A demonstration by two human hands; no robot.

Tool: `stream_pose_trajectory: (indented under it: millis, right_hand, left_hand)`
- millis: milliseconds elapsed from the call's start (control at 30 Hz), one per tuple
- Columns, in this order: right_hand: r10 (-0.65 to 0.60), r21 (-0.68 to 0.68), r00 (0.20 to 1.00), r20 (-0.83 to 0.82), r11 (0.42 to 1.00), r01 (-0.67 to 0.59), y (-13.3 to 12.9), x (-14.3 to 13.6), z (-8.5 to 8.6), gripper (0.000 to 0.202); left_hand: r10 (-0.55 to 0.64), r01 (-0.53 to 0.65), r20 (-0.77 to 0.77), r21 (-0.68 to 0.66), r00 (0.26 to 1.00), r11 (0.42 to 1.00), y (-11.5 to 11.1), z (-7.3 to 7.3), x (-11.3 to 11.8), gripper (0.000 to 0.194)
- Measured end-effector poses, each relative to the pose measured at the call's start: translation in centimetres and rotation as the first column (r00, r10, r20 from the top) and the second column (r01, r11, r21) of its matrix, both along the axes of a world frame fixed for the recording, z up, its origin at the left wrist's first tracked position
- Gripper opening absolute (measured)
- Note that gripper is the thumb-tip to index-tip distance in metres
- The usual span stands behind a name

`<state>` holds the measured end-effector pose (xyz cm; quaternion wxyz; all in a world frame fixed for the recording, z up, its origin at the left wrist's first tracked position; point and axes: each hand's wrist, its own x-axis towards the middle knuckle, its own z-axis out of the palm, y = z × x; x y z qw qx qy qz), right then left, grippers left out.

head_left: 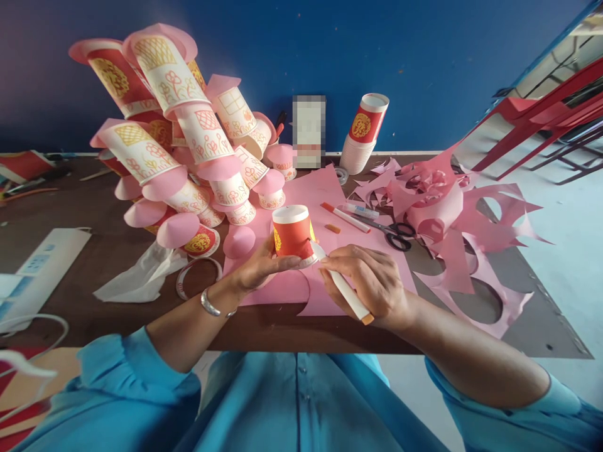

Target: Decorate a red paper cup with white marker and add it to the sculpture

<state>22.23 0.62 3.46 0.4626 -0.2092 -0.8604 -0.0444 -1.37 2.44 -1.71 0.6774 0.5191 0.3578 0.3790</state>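
My left hand (261,267) holds a red paper cup (292,232) upside down on a pink paper sheet (315,188) in the middle of the table. My right hand (372,282) grips a white marker with an orange end (348,295), its tip against the cup's rim on the paper. A curved line and a cut-out arc show on the pink sheet just below the cup.
A tall cluster of paper cups capped with pink discs (183,138) rises at the left. A stack of red cups (365,132) stands at the back. Scissors (393,232), another marker (343,216) and pink paper offcuts (452,220) lie to the right. Tape roll (198,276) at left.
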Motion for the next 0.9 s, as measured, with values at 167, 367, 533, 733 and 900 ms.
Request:
stream_pose_trajectory:
  millis: [167,367,533,733,900]
  right_hand:
    - [0.01,0.014,1.0,-0.003,1.0,-0.01,0.1,0.0,0.2,0.016]
    - [0.03,0.094,0.999,-0.027,0.995,-0.027,0.0,0.1,0.5,0.014]
    - [0.049,0.104,0.999,0.0,0.993,-0.049,-0.1,0.0,0.1,0.01]
    - [0.04,0.103,0.999,0.031,0.994,-0.043,0.0,-0.1,-0.3,0.013]
    - [0.076,0.073,0.994,0.085,0.994,-0.082,0.0,-0.1,-0.5,0.012]
  left_hand:
    - [-0.001,0.004,0.106,-0.021,0.994,1.0,-0.1,0.4,0.4,0.047]
    - [-0.036,0.028,0.194,0.04,0.98,0.999,0.2,0.3,0.6,0.047]
    - [0.037,-0.036,-0.001,0.083,0.999,0.996,0.0,0.7,0.5,0.047]
    - [0.169,-0.139,-0.146,0.195,0.975,0.971,-0.3,1.8,0.8,0.068]
    - [0.096,-0.089,-0.026,0.2,0.995,0.976,-0.3,2.0,1.3,0.071]
